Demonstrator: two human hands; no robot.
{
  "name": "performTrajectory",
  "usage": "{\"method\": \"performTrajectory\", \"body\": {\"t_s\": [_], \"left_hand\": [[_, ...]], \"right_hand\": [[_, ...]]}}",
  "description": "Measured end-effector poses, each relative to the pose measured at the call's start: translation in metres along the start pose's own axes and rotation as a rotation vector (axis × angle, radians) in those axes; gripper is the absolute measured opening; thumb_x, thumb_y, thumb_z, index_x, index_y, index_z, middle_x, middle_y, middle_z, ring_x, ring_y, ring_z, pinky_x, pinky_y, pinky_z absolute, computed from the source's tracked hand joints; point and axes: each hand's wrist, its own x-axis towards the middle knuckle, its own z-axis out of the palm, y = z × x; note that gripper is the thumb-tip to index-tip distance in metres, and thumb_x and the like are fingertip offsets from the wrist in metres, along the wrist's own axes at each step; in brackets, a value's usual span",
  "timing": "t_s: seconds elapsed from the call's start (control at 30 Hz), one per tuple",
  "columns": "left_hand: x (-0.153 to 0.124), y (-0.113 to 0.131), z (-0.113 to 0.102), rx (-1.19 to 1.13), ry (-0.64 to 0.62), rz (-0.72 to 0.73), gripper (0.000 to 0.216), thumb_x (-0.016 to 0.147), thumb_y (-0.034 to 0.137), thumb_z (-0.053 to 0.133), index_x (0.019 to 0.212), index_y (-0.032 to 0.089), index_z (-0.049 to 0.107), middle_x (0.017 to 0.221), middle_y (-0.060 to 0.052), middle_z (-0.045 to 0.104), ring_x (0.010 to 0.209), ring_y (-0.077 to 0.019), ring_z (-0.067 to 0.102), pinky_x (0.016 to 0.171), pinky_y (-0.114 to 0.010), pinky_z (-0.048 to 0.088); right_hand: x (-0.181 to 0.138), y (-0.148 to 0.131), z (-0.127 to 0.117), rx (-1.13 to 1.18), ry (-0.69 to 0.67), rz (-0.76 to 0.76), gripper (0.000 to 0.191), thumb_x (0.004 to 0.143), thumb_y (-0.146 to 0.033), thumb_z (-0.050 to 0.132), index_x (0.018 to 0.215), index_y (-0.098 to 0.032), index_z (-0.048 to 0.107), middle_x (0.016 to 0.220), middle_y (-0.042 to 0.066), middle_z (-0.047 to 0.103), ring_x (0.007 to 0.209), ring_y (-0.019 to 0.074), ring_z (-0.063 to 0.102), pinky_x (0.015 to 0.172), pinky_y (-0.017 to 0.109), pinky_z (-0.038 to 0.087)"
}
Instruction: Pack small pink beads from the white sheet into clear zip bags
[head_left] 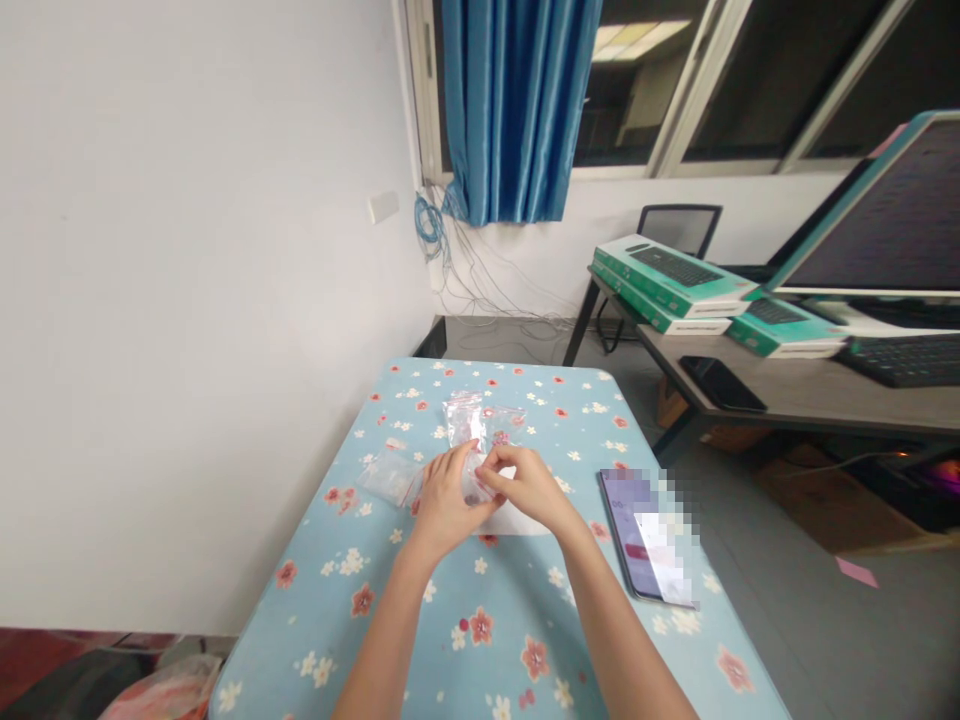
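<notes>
My left hand (444,503) and my right hand (526,484) meet over the middle of a flowered table. Between them is a small clear plastic bag (474,484), partly hidden by the fingers. The left thumb and fingers close around its side, while the right thumb and forefinger pinch at its edge. What the bag contains is too small to make out. Another clear zip bag (391,474) lies left of my left hand. Just beyond the fingers lie a shiny zip bag (464,412) and a flatter clear bag (507,424). Something white and flat (514,520) shows under my right hand.
A phone (646,540) with its screen lit lies on the flowered table (300,600) at right. Beyond stands a desk with keyboard boxes (667,275), a dark phone (721,383) and a monitor (885,220). A white wall (187,300) borders the left side.
</notes>
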Motion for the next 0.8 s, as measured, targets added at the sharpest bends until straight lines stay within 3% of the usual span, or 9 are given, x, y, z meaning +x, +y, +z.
{"method": "performTrajectory", "body": {"t_s": [0.13, 0.43, 0.6, 0.8], "left_hand": [[0.002, 0.001, -0.002, 0.028, 0.028, 0.023, 0.056, 0.067, 0.034, 0.072, 0.117, 0.023, 0.049, 0.116, -0.007, 0.060, 0.109, -0.0258, 0.054, 0.095, -0.041, 0.037], [0.009, 0.003, -0.005, 0.209, 0.082, 0.104, 0.041, 0.067, 0.024, 0.069, 0.105, 0.021, 0.054, 0.104, -0.007, 0.064, 0.099, -0.0252, 0.056, 0.090, -0.039, 0.037], [0.013, -0.002, -0.007, 0.287, 0.064, 0.128, 0.043, 0.067, 0.022, 0.067, 0.108, 0.023, 0.054, 0.105, -0.007, 0.064, 0.100, -0.0268, 0.054, 0.090, -0.040, 0.035], [0.024, -0.018, -0.008, 0.395, -0.026, 0.214, 0.045, 0.068, 0.023, 0.065, 0.112, 0.022, 0.054, 0.102, -0.007, 0.059, 0.098, -0.0266, 0.050, 0.088, -0.040, 0.036]], "right_hand": [[-0.001, 0.001, -0.004, 0.031, 0.055, -0.042, 0.004, 0.075, -0.019, 0.056, 0.073, -0.019, 0.059, 0.069, -0.001, 0.066, 0.064, 0.0146, 0.061, 0.064, 0.025, 0.044], [-0.001, -0.001, -0.008, -0.073, 0.130, -0.291, 0.011, 0.077, -0.011, 0.053, 0.077, -0.019, 0.061, 0.088, 0.004, 0.061, 0.087, 0.0190, 0.055, 0.083, 0.033, 0.041], [0.000, 0.006, -0.008, -0.063, 0.025, -0.267, 0.017, 0.081, -0.014, 0.054, 0.086, -0.022, 0.069, 0.098, 0.004, 0.064, 0.097, 0.0205, 0.055, 0.093, 0.038, 0.037], [0.005, 0.022, -0.003, 0.011, 0.004, -0.193, 0.016, 0.084, -0.022, 0.055, 0.093, -0.022, 0.069, 0.101, 0.004, 0.068, 0.101, 0.0205, 0.058, 0.097, 0.039, 0.036]]}}
